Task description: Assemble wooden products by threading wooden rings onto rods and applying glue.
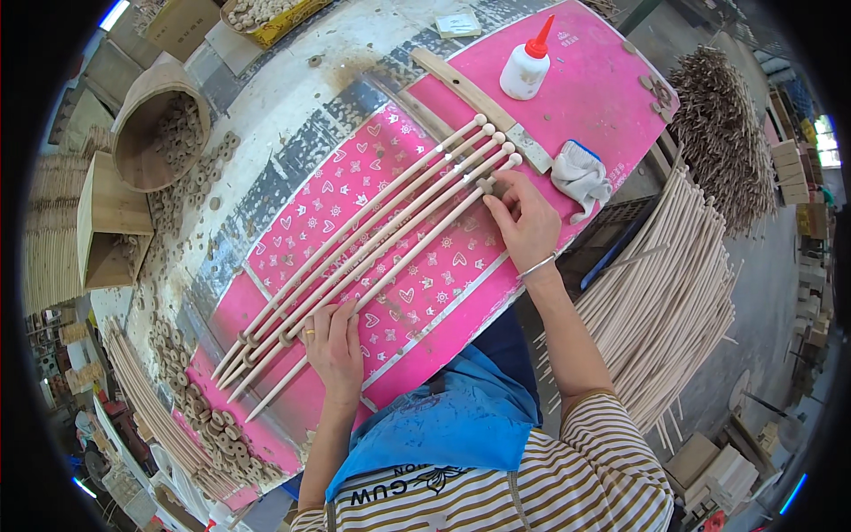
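Observation:
Several thin wooden rods (387, 227) lie side by side, slanting across the pink patterned table cover (448, 266). Each visible far end carries a small wooden ball (515, 160). Near the lower-left, pointed ends, wooden rings (285, 339) sit around some of the rods. Thumb and fingers of my right hand (529, 222) pinch a small wooden ring (486, 185) at the nearest rod, just below its ball. My left hand (333, 348) is closed over the lower part of that same rod; its fingertips are partly hidden.
Beyond the rods lie a wooden bar (479, 96), a white bottle with a red nozzle (525, 73) and a white glove (581, 175). Loose rings (213, 426) and a wooden tub (128, 173) are at left. A large bundle of rods (660, 301) stands to my right.

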A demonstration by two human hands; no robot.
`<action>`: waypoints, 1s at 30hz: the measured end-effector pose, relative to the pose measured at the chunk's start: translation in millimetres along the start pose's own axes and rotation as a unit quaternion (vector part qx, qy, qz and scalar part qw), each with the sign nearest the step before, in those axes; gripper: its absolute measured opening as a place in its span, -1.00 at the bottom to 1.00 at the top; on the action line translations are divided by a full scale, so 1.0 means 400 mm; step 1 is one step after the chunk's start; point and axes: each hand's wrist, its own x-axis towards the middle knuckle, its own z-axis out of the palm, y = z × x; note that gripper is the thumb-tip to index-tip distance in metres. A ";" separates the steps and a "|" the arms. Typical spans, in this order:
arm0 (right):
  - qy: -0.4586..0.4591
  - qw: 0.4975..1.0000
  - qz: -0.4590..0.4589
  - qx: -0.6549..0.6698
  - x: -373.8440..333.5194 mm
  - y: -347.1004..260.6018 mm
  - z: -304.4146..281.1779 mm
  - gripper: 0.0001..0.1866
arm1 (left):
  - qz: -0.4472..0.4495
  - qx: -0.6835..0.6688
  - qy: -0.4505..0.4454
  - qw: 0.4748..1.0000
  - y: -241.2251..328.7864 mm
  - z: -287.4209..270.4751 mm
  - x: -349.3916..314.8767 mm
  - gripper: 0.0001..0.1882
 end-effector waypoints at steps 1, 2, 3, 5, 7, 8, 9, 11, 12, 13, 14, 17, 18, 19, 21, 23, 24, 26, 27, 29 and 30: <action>0.003 1.000 -0.005 0.001 0.003 0.001 -0.001 -0.67 | -0.004 -0.003 -0.005 1.000 0.000 -0.001 0.001 -0.76; -0.004 0.999 -0.039 -0.019 0.008 0.003 -0.004 -0.66 | -0.002 -0.001 -0.001 1.000 0.000 -0.004 0.001 -0.76; -0.009 0.996 -0.073 -0.039 0.013 0.005 -0.006 -0.64 | -0.001 -0.005 -0.008 1.000 -0.001 -0.006 0.001 -0.77; -0.018 0.992 -0.107 -0.058 0.026 0.010 -0.009 -0.66 | -0.002 -0.010 -0.017 1.000 -0.002 -0.010 0.001 -0.79; -0.024 0.987 -0.141 -0.077 0.033 0.013 -0.012 -0.68 | 0.001 -0.018 -0.012 1.000 -0.004 -0.012 0.002 -0.78; -0.030 0.988 -0.134 -0.075 0.035 0.014 -0.013 -0.70 | 0.000 -0.017 -0.012 1.000 -0.005 -0.013 0.002 -0.78; -0.036 0.988 -0.128 -0.074 0.037 0.015 -0.014 -0.73 | -0.002 -0.016 -0.016 1.000 -0.005 -0.012 0.003 -0.78; -0.042 0.989 -0.124 -0.070 0.039 0.017 -0.013 -0.72 | -0.005 -0.014 -0.022 1.000 -0.003 -0.011 0.004 -0.78; -0.044 0.990 -0.117 -0.070 0.039 0.018 -0.013 -0.72 | -0.003 -0.015 -0.019 1.000 -0.001 -0.009 0.006 -0.75; -0.048 0.990 -0.118 -0.068 0.040 0.019 -0.014 -0.72 | -0.001 -0.016 -0.016 1.000 0.000 -0.009 0.007 -0.73; -0.043 0.988 -0.129 -0.068 0.041 0.019 -0.013 -0.70 | -0.002 -0.015 -0.015 1.000 0.002 -0.011 0.007 -0.73; -0.050 0.991 -0.118 -0.035 0.041 0.023 -0.017 -0.67 | -0.001 -0.001 0.002 1.000 -0.005 -0.033 0.005 -0.69; -0.059 0.994 -0.095 -0.004 0.040 0.025 -0.021 -0.66 | -0.003 0.023 0.008 1.000 -0.016 -0.046 0.006 -0.68; -0.045 0.994 -0.091 0.026 0.037 0.026 -0.025 -0.64 | -0.009 0.030 0.029 0.999 -0.031 -0.058 0.010 -0.69; -0.026 0.995 -0.071 0.062 0.024 0.028 -0.035 -0.67 | -0.023 0.047 0.023 0.998 -0.065 -0.083 0.014 -0.72; -0.014 0.994 -0.081 0.075 0.009 0.025 -0.037 -0.70 | -0.021 0.056 0.013 0.998 -0.087 -0.092 0.010 -0.75; 0.002 0.993 -0.083 0.083 0.000 0.022 -0.039 -0.74 | 0.000 0.074 0.016 0.997 -0.095 -0.090 0.010 -0.76; -0.002 0.993 -0.085 0.082 -0.020 0.013 -0.042 -0.75 | 0.019 0.090 0.022 0.996 -0.106 -0.081 0.009 -0.76; -0.005 0.994 -0.080 0.081 -0.028 0.006 -0.044 -0.77 | 0.024 0.094 0.019 0.995 -0.110 -0.076 0.011 -0.77; -0.012 0.994 -0.081 0.077 -0.045 -0.013 -0.047 -0.79 | 0.026 0.097 0.015 0.995 -0.115 -0.073 0.017 -0.78; -0.015 0.993 -0.076 0.090 -0.056 -0.026 -0.046 -0.81 | 0.031 0.098 0.025 0.994 -0.116 -0.079 0.017 -0.78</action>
